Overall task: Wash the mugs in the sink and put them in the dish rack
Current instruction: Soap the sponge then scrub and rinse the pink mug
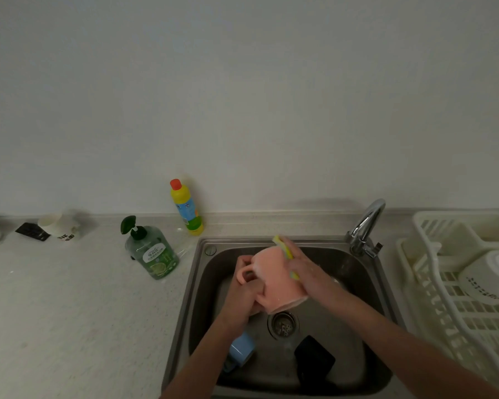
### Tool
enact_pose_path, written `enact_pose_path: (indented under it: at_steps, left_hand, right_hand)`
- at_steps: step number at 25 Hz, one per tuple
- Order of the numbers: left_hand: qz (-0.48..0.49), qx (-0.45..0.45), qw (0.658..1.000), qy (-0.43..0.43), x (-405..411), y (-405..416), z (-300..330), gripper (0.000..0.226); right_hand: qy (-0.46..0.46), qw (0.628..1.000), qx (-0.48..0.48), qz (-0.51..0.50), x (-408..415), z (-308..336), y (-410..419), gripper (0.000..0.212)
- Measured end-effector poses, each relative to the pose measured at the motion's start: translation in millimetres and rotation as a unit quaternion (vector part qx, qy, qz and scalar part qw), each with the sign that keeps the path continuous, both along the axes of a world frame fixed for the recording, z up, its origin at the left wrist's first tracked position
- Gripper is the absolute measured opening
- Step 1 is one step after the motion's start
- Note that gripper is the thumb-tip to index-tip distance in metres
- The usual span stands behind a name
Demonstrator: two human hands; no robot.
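Black mug (314, 359) and blue mug (241, 350): lying in sink (366, 286), unwashed. Pink mug (274, 279): above drain, left hand (244, 295) gripping handle side, right hand (306, 272) pressing sponge (285, 250) on it. Advice: grip firmly, scrub all round; soap looks slippery.

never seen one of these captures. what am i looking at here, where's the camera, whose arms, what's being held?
One picture, taken by a wide-angle camera worn on a person's head, looking down; no robot. Both bare arms are theirs. The left hand holds a pink mug by the handle side over the steel sink. The right hand presses a yellow sponge against the mug's outside. A blue mug and a dark object lie in the basin. A green soap bottle and a yellow bottle stand on the counter to the left. On the right, the dish rack holds a white cup.
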State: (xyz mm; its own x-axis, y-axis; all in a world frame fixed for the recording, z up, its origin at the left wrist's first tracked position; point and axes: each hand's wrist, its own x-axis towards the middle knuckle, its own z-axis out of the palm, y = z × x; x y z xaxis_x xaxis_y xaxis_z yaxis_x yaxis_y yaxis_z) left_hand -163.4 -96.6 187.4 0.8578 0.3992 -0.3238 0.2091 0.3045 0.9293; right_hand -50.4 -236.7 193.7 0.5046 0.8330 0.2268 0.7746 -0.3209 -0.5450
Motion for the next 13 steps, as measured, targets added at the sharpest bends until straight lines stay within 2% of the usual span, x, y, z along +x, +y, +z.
enact_pose_path:
  at_steps: [2, 3, 5, 7, 8, 10, 11, 12, 13]
  left_hand:
    - [0.031, -0.006, 0.999, -0.001, 6, 8, -1, 0.051]
    - [0.033, -0.008, 0.999, -0.001, 10, 10, -2, 0.05]
    - [0.008, 0.0, 1.0, -0.004, 14, 8, -1, 0.049]
    - [-0.024, 0.026, 0.999, -0.001, 14, 2, 1, 0.05]
    - [-0.031, 0.029, 0.999, 0.002, 14, -1, 2, 0.051]
    - [-0.006, -0.006, 1.0, -0.001, 12, -4, 1, 0.054]
    - [0.017, -0.025, 0.999, -0.009, 12, -3, 1, 0.055]
    - [0.038, -0.031, 0.999, -0.013, 13, -2, -1, 0.055]
    - [0.049, -0.02, 0.999, -0.007, 14, -1, -2, 0.053]
  right_hand:
    - [0.12, 0.993, 0.009, -0.005, -16, 2, -7, 0.061]
    - [0.124, 0.992, 0.004, -0.007, -28, 4, -7, 0.06]
    - [0.041, 0.999, -0.004, -0.018, -34, 3, -1, 0.061]
    - [0.019, 1.0, -0.013, -0.01, -19, 5, 5, 0.059]
    - [0.046, 0.999, -0.019, 0.004, -9, 2, 5, 0.057]
    - [0.162, 0.987, -0.014, -0.013, 8, -2, -2, 0.06]
    - [0.153, 0.988, -0.019, -0.031, 10, -5, -7, 0.062]
    - [0.2, 0.979, -0.01, -0.041, 4, -6, -11, 0.06]
    - [0.21, 0.977, -0.005, -0.044, -6, -6, -13, 0.06]
